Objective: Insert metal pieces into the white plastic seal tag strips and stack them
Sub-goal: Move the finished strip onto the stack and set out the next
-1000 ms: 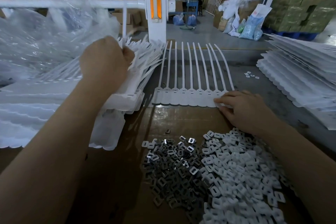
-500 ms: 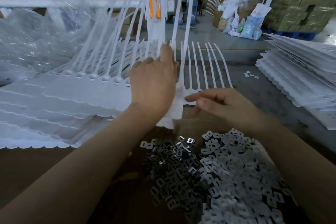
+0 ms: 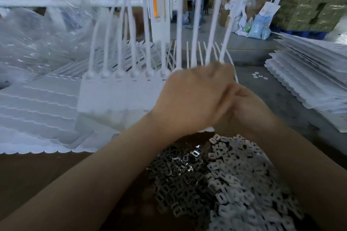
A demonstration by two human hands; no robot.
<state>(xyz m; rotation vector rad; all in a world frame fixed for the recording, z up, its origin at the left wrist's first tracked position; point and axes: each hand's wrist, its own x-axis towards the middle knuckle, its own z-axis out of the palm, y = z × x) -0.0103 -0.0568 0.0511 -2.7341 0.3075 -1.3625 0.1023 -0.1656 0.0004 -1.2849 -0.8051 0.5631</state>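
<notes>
A big stack of seal tag strips fills nine o'clock, another stack lies at three. At centre the left hand grips a raised strip; the right hand's grip cannot be told. Metal pieces at six: plenty left, judging by the heap.

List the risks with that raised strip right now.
1. The left hand holds the raised strip by one end only; its unsupported far side could sag or twist.
2. It hangs above the loose metal pieces and white clips, so a swing might scatter them.
</notes>
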